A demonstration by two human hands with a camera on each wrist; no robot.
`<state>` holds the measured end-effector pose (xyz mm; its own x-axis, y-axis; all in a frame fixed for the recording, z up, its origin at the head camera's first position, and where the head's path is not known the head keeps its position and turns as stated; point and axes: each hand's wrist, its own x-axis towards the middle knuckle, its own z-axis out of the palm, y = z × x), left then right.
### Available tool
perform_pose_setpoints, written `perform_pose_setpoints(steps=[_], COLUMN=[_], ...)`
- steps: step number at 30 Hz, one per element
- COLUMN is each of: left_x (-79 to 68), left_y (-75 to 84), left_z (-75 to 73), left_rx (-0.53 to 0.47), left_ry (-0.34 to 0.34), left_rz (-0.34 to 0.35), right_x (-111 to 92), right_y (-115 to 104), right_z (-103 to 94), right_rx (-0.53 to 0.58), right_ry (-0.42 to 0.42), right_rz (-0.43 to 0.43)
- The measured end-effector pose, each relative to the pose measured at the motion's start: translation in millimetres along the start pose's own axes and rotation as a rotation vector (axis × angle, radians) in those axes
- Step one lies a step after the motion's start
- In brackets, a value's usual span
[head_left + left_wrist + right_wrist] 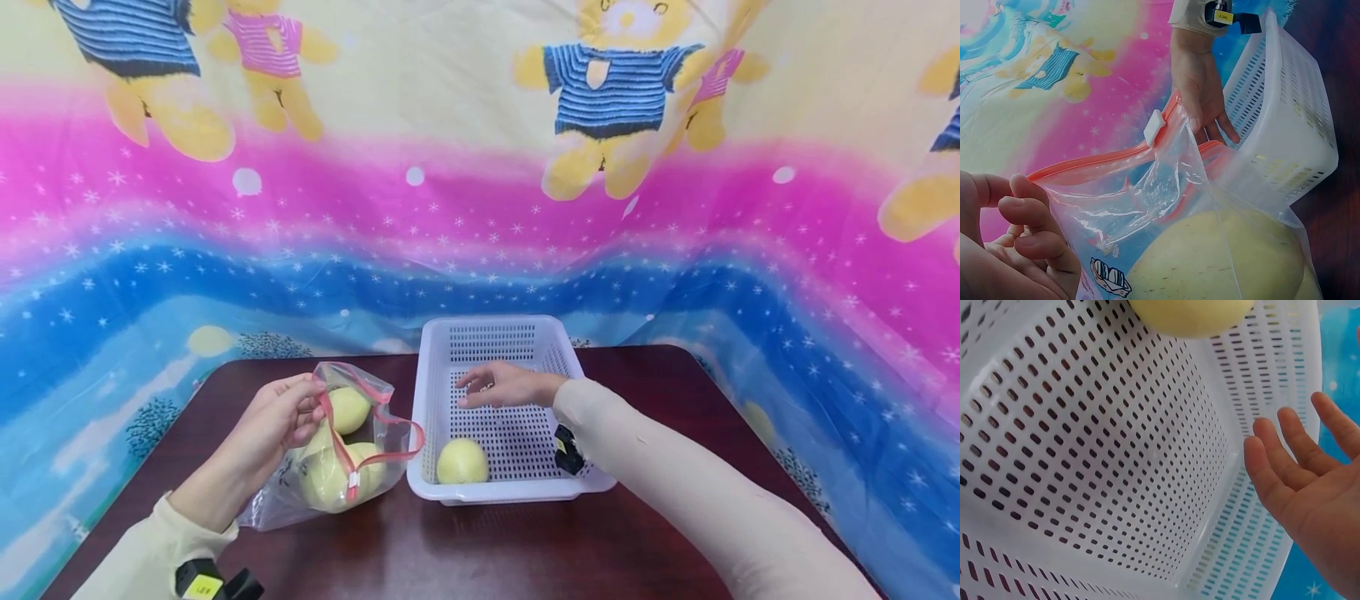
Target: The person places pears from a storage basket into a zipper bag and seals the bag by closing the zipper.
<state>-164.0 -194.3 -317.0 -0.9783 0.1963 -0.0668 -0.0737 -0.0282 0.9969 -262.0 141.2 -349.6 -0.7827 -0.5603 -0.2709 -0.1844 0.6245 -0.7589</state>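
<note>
My left hand [281, 417] pinches the rim of a clear slider zip bag [397, 417] with a red zip strip and a white slider [1155, 128]. Several pale yellow-green round fruits [348, 410] sit inside the bag, seen through its plastic; its mouth gapes toward the basket. Over the white plastic basket [513, 493] hovers my right hand [510, 387], its fingers loosely bent and holding nothing. One more round yellow fruit [462, 462] lies in the basket's near left corner. In the right wrist view the fingers [1300, 440] are spread apart in front of the slotted wall.
Bag and basket stand side by side on a dark reddish-brown table [637, 533]. Behind and around it hangs a colourful cloth [465, 225] printed with bears. Each sleeve carries a small black wrist camera [568, 450].
</note>
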Motion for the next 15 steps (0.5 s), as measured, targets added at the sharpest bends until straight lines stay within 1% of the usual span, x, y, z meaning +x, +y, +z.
perform_pose_setpoints(steps=[4,7,10,15], left_x=[0.4,0.6,0.7,0.9], left_y=[-0.3,-0.5,-0.5,0.7], left_z=[0.0,-0.2,-0.2,0.7], left_rx=[0.001,0.003,0.005,0.013], left_ry=[-0.001,0.001,0.004,0.013], left_rz=[-0.004,-0.006,-0.009,-0.017], right_x=[3.6,7.2,11.1,14.1], right_y=[3.2,5.8,9.1,11.6], right_z=[-2.7,-3.5,-2.0,3.9], right_rx=[-0.027,-0.032,-0.028,-0.055], right_ry=[-0.014,-0.036,-0.077,-0.171], right_rz=[0.000,-0.015,-0.024,-0.003])
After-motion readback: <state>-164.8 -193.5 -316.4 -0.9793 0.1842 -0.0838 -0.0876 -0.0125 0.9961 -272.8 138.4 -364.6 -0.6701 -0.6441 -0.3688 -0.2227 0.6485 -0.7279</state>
